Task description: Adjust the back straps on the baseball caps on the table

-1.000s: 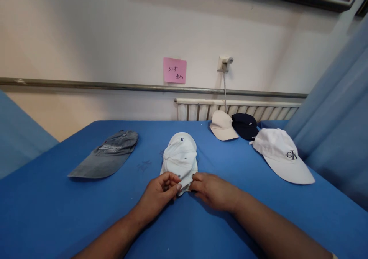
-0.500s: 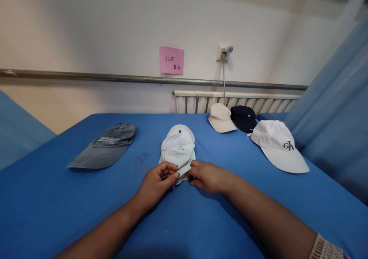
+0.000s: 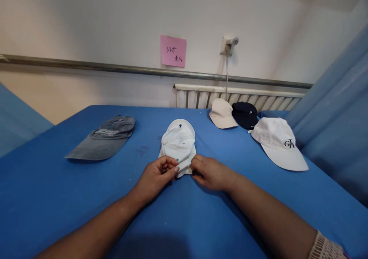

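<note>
A white baseball cap (image 3: 178, 140) with a small dark emblem lies on the blue-covered table (image 3: 161, 220), its brim toward the wall and its back toward me. At the back of the cap a pale strap (image 3: 184, 164) stretches between my hands. My left hand (image 3: 156, 176) pinches the strap's left part between thumb and fingers. My right hand (image 3: 209, 172) has its fingers closed at the strap's right end; the fingers partly hide what they grip there.
A grey cap (image 3: 107, 138) lies at left. Toward the back right are a beige cap (image 3: 222, 114) and a navy cap (image 3: 245, 114); nearer is a white cap (image 3: 278, 142) with black letters. Behind stand a radiator (image 3: 201, 98) and wall rail (image 3: 129, 69); a blue curtain (image 3: 336, 109) hangs at right.
The strap has turned and now lies lower, closer against the cap's back edge. Both hands keep their hold with slight finger shifts. The camera view has tilted a little downward.
</note>
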`<state>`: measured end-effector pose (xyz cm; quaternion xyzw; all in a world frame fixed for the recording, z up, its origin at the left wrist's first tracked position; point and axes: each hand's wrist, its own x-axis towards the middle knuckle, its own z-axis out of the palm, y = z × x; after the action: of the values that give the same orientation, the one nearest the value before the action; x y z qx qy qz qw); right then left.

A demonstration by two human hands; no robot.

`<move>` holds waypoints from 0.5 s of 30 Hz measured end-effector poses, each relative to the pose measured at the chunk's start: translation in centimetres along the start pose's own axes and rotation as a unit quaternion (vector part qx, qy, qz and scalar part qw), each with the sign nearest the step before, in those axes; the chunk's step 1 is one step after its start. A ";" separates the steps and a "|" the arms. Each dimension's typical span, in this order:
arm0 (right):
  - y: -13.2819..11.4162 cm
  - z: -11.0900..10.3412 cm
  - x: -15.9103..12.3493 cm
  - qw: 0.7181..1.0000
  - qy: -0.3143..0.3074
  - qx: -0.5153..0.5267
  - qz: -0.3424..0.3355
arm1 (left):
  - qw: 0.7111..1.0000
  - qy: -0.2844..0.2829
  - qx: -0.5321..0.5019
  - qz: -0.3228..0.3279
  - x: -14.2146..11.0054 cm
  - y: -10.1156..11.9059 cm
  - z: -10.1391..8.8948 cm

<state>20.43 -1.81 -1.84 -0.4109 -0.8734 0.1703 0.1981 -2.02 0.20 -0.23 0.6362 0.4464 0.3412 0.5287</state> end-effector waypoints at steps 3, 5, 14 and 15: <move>0.2 0.2 0.0 0.999 0.013 0.039 0.004 | 1.000 -0.007 0.002 -0.009 0.1 -0.1 0.0; 0.6 0.4 0.0 0.996 0.030 0.083 0.000 | 1.000 -0.014 0.002 -0.011 0.1 -0.2 0.0; 3.1 2.7 0.6 0.897 0.111 0.418 0.089 | 1.000 -0.010 0.017 -0.003 -0.2 -0.1 0.0; 3.1 2.8 0.6 0.891 0.107 0.431 0.092 | 1.000 -0.010 0.015 -0.002 -0.2 0.0 0.0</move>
<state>20.78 0.16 -5.54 -0.3792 -0.6464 0.5023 0.4314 -2.08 -0.03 -0.27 0.6466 0.4479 0.3268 0.5239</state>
